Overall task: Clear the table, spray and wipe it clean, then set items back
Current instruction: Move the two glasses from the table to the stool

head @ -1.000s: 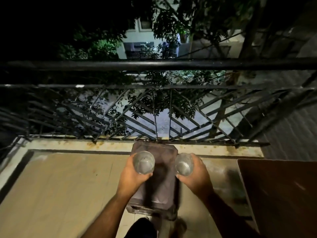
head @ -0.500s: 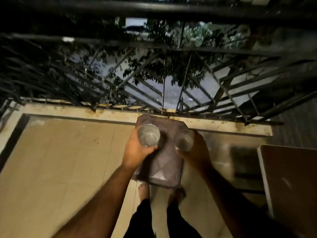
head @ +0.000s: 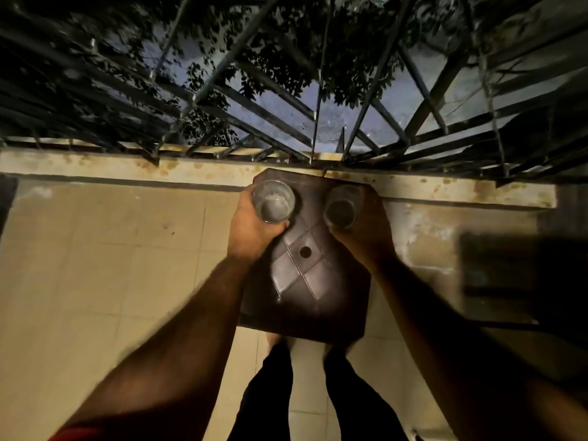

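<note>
A small dark brown plastic stool (head: 305, 281) with a diamond pattern and a centre hole stands on the balcony floor against the railing kerb. My left hand (head: 251, 230) grips a clear glass (head: 273, 200) over the stool's far left corner. My right hand (head: 366, 230) grips a second clear glass (head: 342, 206) over its far right corner. Both glasses are upright and look empty. Whether their bases touch the stool top I cannot tell.
A black metal railing (head: 318, 90) runs across the far side above a stained concrete kerb (head: 127, 168). Beige floor tiles (head: 95, 265) spread to the left. A dark table edge (head: 525, 275) lies at the right. My legs and feet (head: 276, 377) stand just behind the stool.
The camera has tilted down and moved closer over the stool. Both hands with their glasses have lowered toward the stool's far corners.
</note>
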Action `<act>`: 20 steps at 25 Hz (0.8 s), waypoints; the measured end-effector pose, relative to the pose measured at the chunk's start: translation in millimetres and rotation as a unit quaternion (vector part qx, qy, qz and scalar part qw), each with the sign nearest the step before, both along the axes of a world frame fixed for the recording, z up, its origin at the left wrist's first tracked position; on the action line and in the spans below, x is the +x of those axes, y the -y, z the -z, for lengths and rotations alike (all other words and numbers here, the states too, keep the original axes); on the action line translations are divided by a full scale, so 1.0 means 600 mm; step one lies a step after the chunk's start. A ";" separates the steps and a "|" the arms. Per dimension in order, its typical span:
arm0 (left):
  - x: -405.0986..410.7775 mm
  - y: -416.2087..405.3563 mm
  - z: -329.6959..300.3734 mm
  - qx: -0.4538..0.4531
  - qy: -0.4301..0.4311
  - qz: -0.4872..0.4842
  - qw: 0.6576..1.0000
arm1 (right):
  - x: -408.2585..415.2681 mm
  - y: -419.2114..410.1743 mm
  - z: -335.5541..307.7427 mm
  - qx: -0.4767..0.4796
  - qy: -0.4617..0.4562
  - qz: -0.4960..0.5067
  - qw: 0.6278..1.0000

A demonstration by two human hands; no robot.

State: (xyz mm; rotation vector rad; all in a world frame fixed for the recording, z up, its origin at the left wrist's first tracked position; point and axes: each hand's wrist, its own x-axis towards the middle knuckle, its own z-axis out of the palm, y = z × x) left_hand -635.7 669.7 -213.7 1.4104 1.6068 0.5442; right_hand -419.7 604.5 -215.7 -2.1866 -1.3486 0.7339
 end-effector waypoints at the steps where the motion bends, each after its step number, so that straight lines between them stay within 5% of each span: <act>1: 0.002 -0.006 0.014 0.002 0.003 0.000 1.000 | 0.002 -0.003 0.014 0.003 0.005 0.001 1.000; 20: 0.029 -0.029 0.066 0.012 0.034 0.052 0.998 | 0.012 -0.006 0.046 -0.011 0.003 0.009 1.000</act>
